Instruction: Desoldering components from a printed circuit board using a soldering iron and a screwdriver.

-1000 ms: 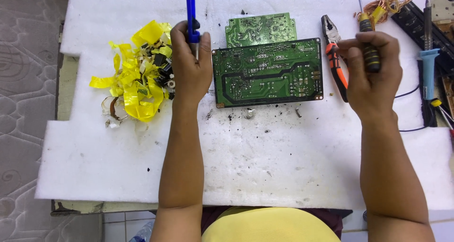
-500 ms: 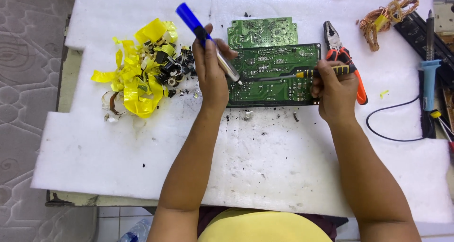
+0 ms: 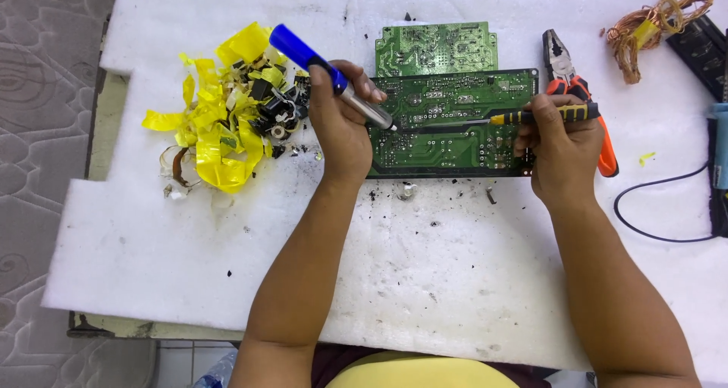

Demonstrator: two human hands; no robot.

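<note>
Here, both my hands hold tools over the large green circuit board (image 3: 455, 123).

My left hand (image 3: 341, 123) is closed round a blue-handled desoldering pump (image 3: 330, 76), its tip on the board; my right hand (image 3: 557, 142) grips a yellow-and-black screwdriver (image 3: 531, 117). Beyond lie a smaller board (image 3: 436, 48) and orange-handled pliers (image 3: 572, 92) on the white foam (image 3: 379, 282).

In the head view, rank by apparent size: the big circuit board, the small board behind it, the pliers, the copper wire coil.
1. Big board
2. Small board
3. Pliers, partly hidden by the right hand
4. Copper coil
Pliers and coil look close; unsure.
</note>
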